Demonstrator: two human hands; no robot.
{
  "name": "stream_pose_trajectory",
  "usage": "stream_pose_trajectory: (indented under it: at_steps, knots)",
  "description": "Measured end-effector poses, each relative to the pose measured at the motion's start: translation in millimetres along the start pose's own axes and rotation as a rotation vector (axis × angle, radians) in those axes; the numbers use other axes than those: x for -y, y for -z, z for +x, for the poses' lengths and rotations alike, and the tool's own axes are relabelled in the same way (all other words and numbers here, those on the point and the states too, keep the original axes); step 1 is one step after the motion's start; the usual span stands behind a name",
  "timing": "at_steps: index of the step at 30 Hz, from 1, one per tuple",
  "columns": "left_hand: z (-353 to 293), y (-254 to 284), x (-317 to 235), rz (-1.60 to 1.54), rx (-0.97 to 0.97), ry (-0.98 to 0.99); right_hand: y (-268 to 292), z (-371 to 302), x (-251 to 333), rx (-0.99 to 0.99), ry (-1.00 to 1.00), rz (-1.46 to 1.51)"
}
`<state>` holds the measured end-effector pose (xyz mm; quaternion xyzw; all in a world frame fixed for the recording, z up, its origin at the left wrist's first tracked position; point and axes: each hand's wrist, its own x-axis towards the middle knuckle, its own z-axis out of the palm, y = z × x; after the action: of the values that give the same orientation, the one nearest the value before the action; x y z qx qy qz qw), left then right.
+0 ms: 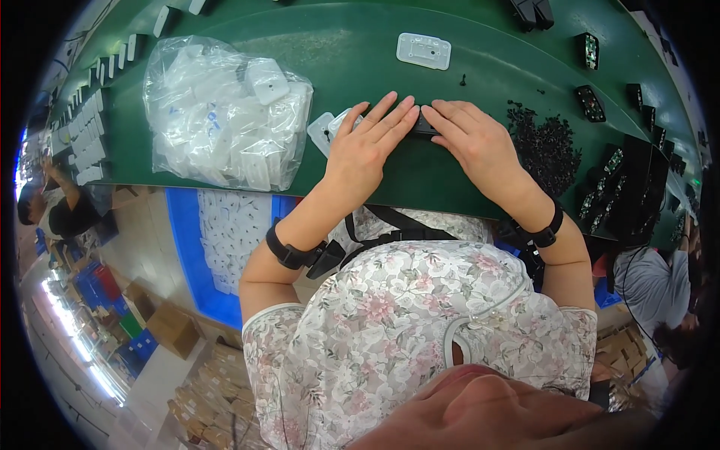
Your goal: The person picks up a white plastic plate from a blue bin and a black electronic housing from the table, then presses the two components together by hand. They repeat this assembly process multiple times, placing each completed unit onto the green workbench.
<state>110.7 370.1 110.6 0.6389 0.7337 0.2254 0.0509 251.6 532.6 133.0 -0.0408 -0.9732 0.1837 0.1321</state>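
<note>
A small black plastic housing [424,126] lies on the green table between my hands, mostly hidden by the fingers. My right hand [476,144] bends over it, fingers close together and thumb tucked against its near side. My left hand [364,154] is stretched out with its fingers apart, the fingertips reaching the left end of the housing. Under and beside that hand lie white plastic plates [320,132], partly covered. Farther off rests a single white plate with rounded corners [424,51]. A small black plastic piece [463,79] sits just beyond my right hand.
A clear bag [225,120] full of white plates stands on the left. A heap of small black pieces [551,150] lies right, near housings with green circuit boards [590,103]. Below the table edge is a blue bin [184,247]. Other people sit at both sides.
</note>
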Motion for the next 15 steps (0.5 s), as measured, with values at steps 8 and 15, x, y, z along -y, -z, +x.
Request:
stream_pose_trajectory:
  at_steps: [8, 15]
  knots:
    - [2.4, -12.8, -19.6, 0.194, -0.061, -0.017, 7.9, 4.5, -7.8, 0.061, -0.049, 0.165]
    - [37.7, -6.3, -1.1, -0.192, -0.216, 0.158, 14.6, 27.3, -36.2, 0.019, -0.173, 0.637]
